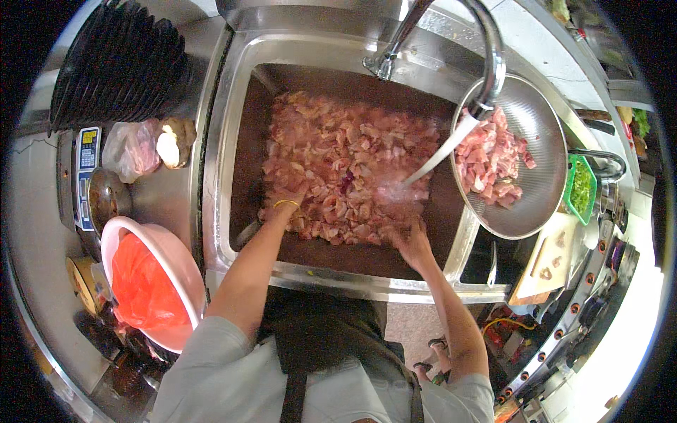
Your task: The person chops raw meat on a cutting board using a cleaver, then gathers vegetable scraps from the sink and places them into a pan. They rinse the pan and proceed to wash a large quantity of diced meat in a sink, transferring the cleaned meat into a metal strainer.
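Note:
A steel sink holds a wide mass of cut raw meat pieces lying in reddish water. My left hand, with a yellow band at the wrist, is sunk into the left part of the meat, and its fingers are hidden there. At the lower right of the pile, my right hand touches the meat with thumb and fingers apart. From the chrome faucet a stream of water falls onto the meat above my right hand. A round mesh strainer with more meat pieces sits over the sink's right side.
On the left counter are a stack of black trays, a digital scale, a plastic bag of meat and a pink basin with a red bag. To the right lie a green basket of chopped greens and a cutting board.

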The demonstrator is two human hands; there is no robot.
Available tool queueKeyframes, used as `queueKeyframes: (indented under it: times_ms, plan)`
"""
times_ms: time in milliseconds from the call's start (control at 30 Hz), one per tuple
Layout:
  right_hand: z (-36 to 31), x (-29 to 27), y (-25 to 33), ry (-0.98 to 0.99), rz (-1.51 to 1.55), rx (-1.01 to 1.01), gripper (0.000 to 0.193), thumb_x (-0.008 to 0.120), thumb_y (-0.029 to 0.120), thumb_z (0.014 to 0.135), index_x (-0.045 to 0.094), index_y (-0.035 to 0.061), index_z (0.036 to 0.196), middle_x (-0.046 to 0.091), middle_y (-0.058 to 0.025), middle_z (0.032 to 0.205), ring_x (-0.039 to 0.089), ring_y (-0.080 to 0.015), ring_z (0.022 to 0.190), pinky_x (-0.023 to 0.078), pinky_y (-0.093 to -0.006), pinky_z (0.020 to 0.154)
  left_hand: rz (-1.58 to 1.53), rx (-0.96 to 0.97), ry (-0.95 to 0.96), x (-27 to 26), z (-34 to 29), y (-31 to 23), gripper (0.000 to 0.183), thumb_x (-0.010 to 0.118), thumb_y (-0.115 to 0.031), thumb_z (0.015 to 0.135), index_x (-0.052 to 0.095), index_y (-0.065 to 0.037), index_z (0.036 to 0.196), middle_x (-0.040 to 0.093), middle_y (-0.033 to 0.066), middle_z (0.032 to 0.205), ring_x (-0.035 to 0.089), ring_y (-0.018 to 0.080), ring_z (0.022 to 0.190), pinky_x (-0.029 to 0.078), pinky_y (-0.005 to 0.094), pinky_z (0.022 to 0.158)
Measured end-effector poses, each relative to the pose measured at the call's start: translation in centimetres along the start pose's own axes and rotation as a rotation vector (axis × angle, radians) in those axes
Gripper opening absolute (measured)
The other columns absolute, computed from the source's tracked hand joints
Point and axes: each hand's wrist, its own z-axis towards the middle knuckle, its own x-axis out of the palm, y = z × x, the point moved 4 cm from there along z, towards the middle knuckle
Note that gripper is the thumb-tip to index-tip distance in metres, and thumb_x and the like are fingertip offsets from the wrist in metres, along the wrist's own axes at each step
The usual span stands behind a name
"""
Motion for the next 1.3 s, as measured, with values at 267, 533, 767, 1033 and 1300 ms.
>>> queueKeyframes:
  times_ms: [267, 533, 767, 1033, 1300]
  plan:
    - [9.5, 17.0, -1.0, 0.558, 0.474, 0.444, 0.098, 0.075, 0.056, 0.078, 0.032, 0.0051, 0.149, 0.05, -0.0163, 0.14, 0.048, -0.03, 0.129, 0.038, -0.0391, 0.107, -0.207, 0.037, 0.304, 7.6, 2.2, -2.6, 0.083, 0.054, -0.064, 0.083, 0.042, -0.006, 0.142, 0.046, 0.0173, 0.144, 0.044, 0.034, 0.131, 0.031, 0.05, 0.111]
    - [8.2, 12.4, -3.0, 0.483, 0.291, 0.165, 0.104, 0.082, 0.054, 0.068, 0.037, 0.0061, 0.147, 0.054, -0.018, 0.137, 0.052, -0.0334, 0.126, 0.044, -0.0435, 0.103, 0.347, 0.329, -0.307, 1.7, -2.3, -10.2, 0.063, 0.068, -0.045, 0.082, 0.054, -0.008, 0.131, 0.055, 0.0192, 0.128, 0.05, 0.0373, 0.12, 0.039, 0.0506, 0.1]
    - [9.2, 9.6, -0.8, 0.537, 0.045, 0.196, 0.074, 0.074, 0.04, 0.082, 0.046, 0.006, 0.141, 0.057, -0.0208, 0.133, 0.056, -0.0336, 0.12, 0.046, -0.0427, 0.099, 0.131, 0.259, 0.043, 3.2, 1.0, -12.5, 0.043, 0.072, -0.033, 0.084, 0.066, -0.01, 0.121, 0.057, 0.0194, 0.131, 0.053, 0.0328, 0.125, 0.044, 0.047, 0.102]
    - [7.9, 2.9, 6.4, 0.32, 0.215, 0.023, 0.042, 0.064, 0.026, 0.09, 0.058, 0.0068, 0.127, 0.064, -0.0196, 0.118, 0.06, -0.0328, 0.111, 0.047, -0.0421, 0.095, -0.665, 0.354, -0.009, -5.0, -7.9, -10.1, 0.037, 0.062, -0.028, 0.096, 0.061, -0.001, 0.122, 0.057, 0.015, 0.136, 0.051, 0.0258, 0.128, 0.043, 0.0386, 0.105]
    - [7.7, 5.1, 4.0, 0.271, 0.052, -0.007, 0.049, 0.065, 0.028, 0.089, 0.054, 0.0058, 0.131, 0.061, -0.0234, 0.12, 0.056, -0.0394, 0.115, 0.044, -0.0437, 0.096, -1.588, 0.527, 0.194, -14.7, -12.5, -14.4, 0.015, 0.049, -0.016, 0.102, 0.057, -0.004, 0.107, 0.063, 0.0156, 0.125, 0.063, 0.0225, 0.11, 0.052, 0.038, 0.095]
